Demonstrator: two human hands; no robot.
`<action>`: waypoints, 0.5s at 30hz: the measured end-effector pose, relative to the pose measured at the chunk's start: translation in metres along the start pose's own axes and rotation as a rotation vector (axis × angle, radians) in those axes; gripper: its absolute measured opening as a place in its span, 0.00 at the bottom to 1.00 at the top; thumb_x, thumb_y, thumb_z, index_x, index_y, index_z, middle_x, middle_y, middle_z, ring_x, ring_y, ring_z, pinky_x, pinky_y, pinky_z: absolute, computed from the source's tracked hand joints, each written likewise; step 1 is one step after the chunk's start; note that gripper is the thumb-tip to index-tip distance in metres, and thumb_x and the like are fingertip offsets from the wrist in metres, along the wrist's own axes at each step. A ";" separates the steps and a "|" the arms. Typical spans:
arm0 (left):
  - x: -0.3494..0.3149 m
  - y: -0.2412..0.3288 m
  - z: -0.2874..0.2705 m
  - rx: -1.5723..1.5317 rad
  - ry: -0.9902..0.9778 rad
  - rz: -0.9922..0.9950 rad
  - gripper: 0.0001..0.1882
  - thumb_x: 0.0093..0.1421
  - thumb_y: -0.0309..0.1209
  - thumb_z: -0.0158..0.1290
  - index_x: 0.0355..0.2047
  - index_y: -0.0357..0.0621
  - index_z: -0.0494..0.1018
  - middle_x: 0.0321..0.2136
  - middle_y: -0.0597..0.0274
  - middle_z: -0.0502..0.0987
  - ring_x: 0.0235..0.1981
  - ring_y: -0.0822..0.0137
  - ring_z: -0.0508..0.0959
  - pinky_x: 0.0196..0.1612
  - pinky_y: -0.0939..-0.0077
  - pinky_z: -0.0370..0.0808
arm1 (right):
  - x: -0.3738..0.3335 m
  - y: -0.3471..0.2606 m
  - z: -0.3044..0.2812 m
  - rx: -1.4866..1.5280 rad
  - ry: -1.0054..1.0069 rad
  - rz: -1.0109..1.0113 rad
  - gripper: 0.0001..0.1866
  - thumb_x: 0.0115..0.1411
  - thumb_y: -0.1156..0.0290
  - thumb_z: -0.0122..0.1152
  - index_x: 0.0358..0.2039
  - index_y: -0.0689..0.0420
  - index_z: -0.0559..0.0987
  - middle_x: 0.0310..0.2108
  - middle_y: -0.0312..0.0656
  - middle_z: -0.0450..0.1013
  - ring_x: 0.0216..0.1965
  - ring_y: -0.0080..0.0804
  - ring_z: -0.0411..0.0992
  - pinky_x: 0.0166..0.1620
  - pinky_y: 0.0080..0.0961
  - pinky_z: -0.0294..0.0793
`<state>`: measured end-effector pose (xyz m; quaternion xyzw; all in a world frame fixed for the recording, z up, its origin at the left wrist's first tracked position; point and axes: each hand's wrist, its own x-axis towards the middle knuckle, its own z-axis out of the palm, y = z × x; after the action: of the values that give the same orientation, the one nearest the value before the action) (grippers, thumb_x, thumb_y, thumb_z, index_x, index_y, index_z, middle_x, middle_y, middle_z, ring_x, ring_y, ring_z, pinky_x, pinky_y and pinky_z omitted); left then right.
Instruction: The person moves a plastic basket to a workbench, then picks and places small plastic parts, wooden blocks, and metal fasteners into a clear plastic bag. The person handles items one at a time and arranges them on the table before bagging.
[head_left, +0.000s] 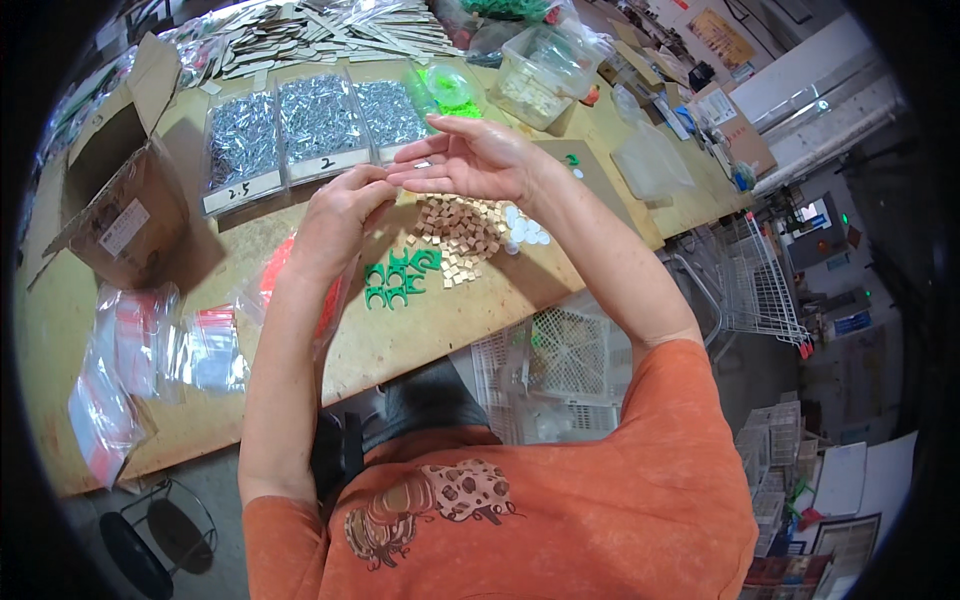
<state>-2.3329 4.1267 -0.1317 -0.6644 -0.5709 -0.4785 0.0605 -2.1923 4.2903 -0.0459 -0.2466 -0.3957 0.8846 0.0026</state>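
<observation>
My right hand (470, 162) is held palm up over the table, its fingers stretched toward the left. A small silvery piece (423, 165) seems to lie on those fingers, too small to name. My left hand (345, 215) meets the right fingertips with its fingers pinched together; what they hold, if anything, is hidden. Below the hands lies a pile of small wooden cubes (462, 235), with white discs (525, 228) at its right. Several green C-shaped plastic pieces (398, 278) lie nearer to me. A bag of red-orange pieces (275, 270) is partly behind my left forearm.
Clear trays of small metal parts (320, 115) stand beyond my hands. An open cardboard box (125, 215) is at left, above clear zip bags (140, 340). A tub of pale pieces (530, 85) and bright green pieces (460, 108) sit farther back. Flat wooden strips (320, 40) are heaped behind.
</observation>
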 end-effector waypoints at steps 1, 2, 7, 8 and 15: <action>0.001 0.001 0.000 0.022 -0.010 0.014 0.10 0.53 0.21 0.59 0.37 0.42 0.79 0.38 0.55 0.79 0.37 0.57 0.81 0.39 0.69 0.78 | 0.000 0.000 -0.002 -0.034 0.006 0.000 0.30 0.70 0.60 0.47 0.52 0.83 0.63 0.52 0.70 0.64 0.57 0.57 0.67 0.61 0.42 0.70; 0.001 0.002 -0.001 0.046 -0.019 0.026 0.09 0.53 0.21 0.59 0.36 0.41 0.79 0.38 0.55 0.79 0.36 0.57 0.81 0.38 0.70 0.78 | 0.001 0.000 -0.003 -0.068 0.009 0.001 0.30 0.69 0.60 0.47 0.51 0.82 0.64 0.51 0.69 0.65 0.55 0.56 0.69 0.59 0.41 0.72; 0.000 -0.001 0.002 0.043 -0.028 0.022 0.09 0.53 0.20 0.58 0.36 0.41 0.79 0.37 0.54 0.80 0.36 0.57 0.81 0.39 0.70 0.79 | 0.007 0.001 -0.002 -0.202 0.059 0.048 0.28 0.69 0.57 0.48 0.46 0.80 0.68 0.46 0.65 0.69 0.47 0.50 0.75 0.50 0.34 0.80; -0.001 -0.001 0.002 0.047 -0.039 0.027 0.09 0.53 0.20 0.58 0.36 0.41 0.79 0.37 0.54 0.80 0.36 0.57 0.81 0.39 0.70 0.79 | 0.009 0.000 -0.002 -0.221 0.067 0.065 0.28 0.69 0.57 0.48 0.45 0.79 0.68 0.45 0.64 0.70 0.46 0.49 0.75 0.49 0.33 0.80; -0.003 -0.005 0.007 0.013 -0.053 0.003 0.10 0.52 0.19 0.58 0.35 0.40 0.79 0.38 0.54 0.80 0.36 0.57 0.81 0.39 0.71 0.79 | 0.012 0.000 0.006 -0.317 0.139 0.089 0.28 0.68 0.55 0.50 0.42 0.76 0.70 0.39 0.60 0.72 0.43 0.46 0.77 0.46 0.31 0.82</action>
<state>-2.3333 4.1308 -0.1399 -0.6774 -0.5743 -0.4570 0.0501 -2.2055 4.2886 -0.0485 -0.3221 -0.5176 0.7912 -0.0482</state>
